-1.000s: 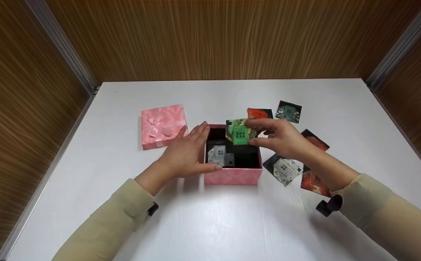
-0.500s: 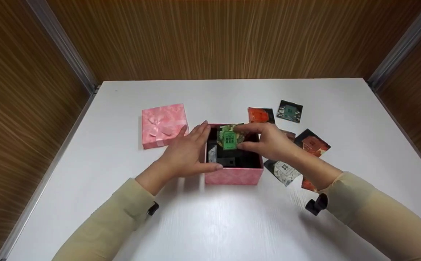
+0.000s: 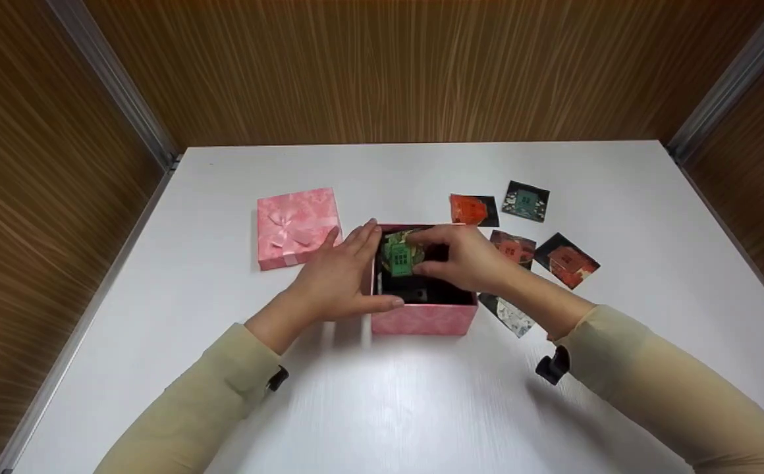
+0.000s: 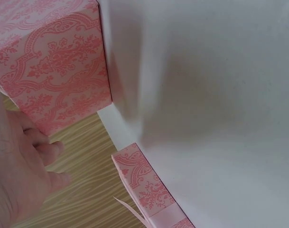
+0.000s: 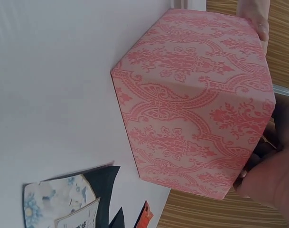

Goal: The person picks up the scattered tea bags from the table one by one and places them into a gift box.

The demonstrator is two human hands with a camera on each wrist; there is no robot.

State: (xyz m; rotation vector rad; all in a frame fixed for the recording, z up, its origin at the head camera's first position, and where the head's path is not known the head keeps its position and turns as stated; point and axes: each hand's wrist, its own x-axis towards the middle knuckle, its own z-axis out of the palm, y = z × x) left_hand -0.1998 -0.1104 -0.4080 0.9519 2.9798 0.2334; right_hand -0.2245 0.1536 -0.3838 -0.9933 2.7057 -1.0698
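A pink patterned box point(image 3: 425, 320) stands with its top uncovered and a dark inside. My left hand point(image 3: 330, 283) rests along its left rim with straight fingers, the thumb lying over the front edge. With thumb and fingers, my right hand point(image 3: 464, 260) pinches a small square packet with a green label point(image 3: 400, 259) inside the box's left part. Below that packet only a small grey patch of another packet point(image 3: 421, 295) shows. In the right wrist view the box wall point(image 5: 182, 128) hides the green packet and the right fingertips.
Left of the box lies its pink lid point(image 3: 319, 214) with a ribbon bow. Several flat packets are spread to the right, among them an orange one point(image 3: 469, 209), a dark green one point(image 3: 525, 201), a red one point(image 3: 568, 260) and a white floral one point(image 3: 512, 317).
My right hand has carried the green packet left and down, from above the box into its left part, covering the white packet there. The left hand has stayed on the rim.
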